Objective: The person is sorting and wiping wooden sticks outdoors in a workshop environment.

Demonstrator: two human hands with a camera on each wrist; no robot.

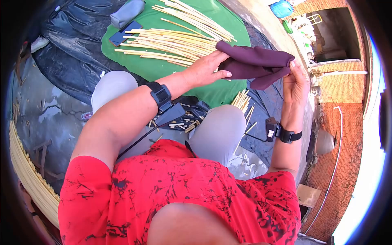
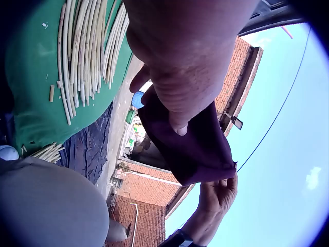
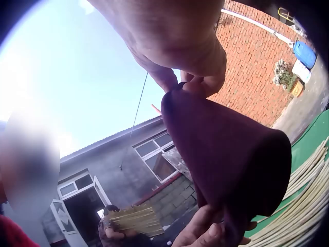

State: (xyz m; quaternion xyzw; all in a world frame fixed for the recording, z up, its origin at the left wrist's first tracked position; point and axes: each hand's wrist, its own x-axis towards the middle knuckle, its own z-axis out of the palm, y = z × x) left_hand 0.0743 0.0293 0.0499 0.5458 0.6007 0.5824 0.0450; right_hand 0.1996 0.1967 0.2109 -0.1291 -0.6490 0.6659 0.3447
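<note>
A dark purple cloth (image 1: pixel 261 63) is stretched between both hands, raised above a green sheet (image 1: pixel 228 87). The left hand (image 1: pixel 204 69) holds its near end, thumb below and fingers over the top. At the other end, the right hand (image 1: pixel 297 83) pinches a corner between thumb and fingertips. In the left wrist view the cloth (image 2: pixel 193 146) drops from the left hand toward the right hand (image 2: pixel 217 198). Seen from the right wrist, the cloth (image 3: pixel 221 139) bulges into a wide fold, with the left hand's fingers (image 3: pixel 203 226) gripping its lower edge.
Long pale sticks (image 1: pixel 171 43) lie across the green sheet, beside a phone (image 1: pixel 125 33) and a grey pouch (image 1: pixel 127 13). Short cut pieces (image 1: pixel 192 124) lie between the knees. A stick bundle (image 1: pixel 30 175) lines the left side. Another person (image 3: pixel 110 229) is in the background.
</note>
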